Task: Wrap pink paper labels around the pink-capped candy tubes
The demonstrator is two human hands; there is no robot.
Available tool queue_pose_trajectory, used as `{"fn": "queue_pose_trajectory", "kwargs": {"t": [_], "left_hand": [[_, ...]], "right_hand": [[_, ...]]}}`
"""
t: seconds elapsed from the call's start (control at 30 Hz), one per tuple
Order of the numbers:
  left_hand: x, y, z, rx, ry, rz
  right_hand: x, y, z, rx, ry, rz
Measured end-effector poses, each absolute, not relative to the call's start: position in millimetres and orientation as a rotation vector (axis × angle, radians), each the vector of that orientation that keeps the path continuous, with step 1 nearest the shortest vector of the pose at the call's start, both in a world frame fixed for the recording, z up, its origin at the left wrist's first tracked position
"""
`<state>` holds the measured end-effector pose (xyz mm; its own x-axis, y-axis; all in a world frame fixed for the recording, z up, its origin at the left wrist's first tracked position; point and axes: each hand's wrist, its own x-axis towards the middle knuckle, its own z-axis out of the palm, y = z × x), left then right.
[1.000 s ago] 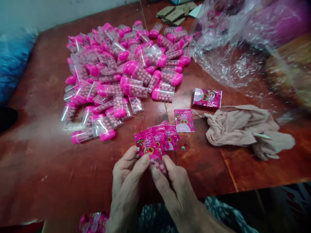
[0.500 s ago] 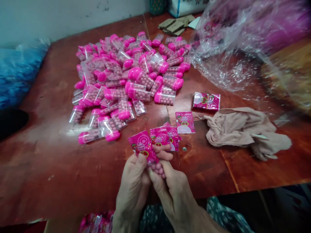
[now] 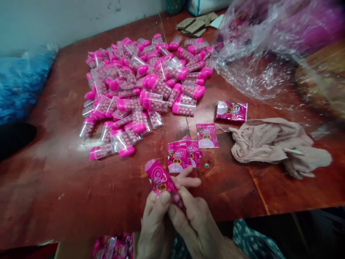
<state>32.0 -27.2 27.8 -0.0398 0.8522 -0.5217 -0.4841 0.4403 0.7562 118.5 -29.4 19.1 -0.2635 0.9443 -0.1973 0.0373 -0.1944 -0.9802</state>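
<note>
Near the table's front edge, my left hand [image 3: 156,223] pinches a pink printed wrapper sleeve [image 3: 160,178], thumb on its lower part. My right hand [image 3: 198,219] closes thumb and forefinger on a small clear candy container [image 3: 177,200] of pink balls, its other fingers stretched out. The sleeve covers the container's upper part; the balls show below it, and I cannot see its cap. Just beyond lie several flat loose sleeves [image 3: 178,156], with a single sleeve [image 3: 207,135] to their right. A bundled stack of sleeves [image 3: 231,112] sits farther right.
A heap of pink-capped candy containers [image 3: 159,86] spreads over the red-brown table [image 3: 81,194]. A crumpled beige cloth [image 3: 264,142] and clear plastic bag [image 3: 248,61] lie right. Blue bagged items [image 3: 21,86] are left, cardboard pieces [image 3: 196,25] behind. Wrapped pink packs [image 3: 113,246] sit below the edge.
Both hands have moved slightly down and right. The sleeve now looks narrower and rounded around the container, with fewer balls showing below it.
</note>
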Motion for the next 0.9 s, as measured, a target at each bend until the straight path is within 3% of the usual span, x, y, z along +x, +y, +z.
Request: {"fn": "queue_pose_trajectory", "kwargs": {"t": [0.23,0.5,0.9], "left_hand": [[30,-3,29,0.341,1.153,1.157],[50,-7,32,0.35,1.353,1.09],[32,-18,24,0.187,1.158,1.212]], "right_hand": [[117,-27,13,-1.308,-1.348,1.455],[128,-22,15,-1.361,-1.333,1.615],[125,-16,10,-0.918,-0.682,2.148]]}}
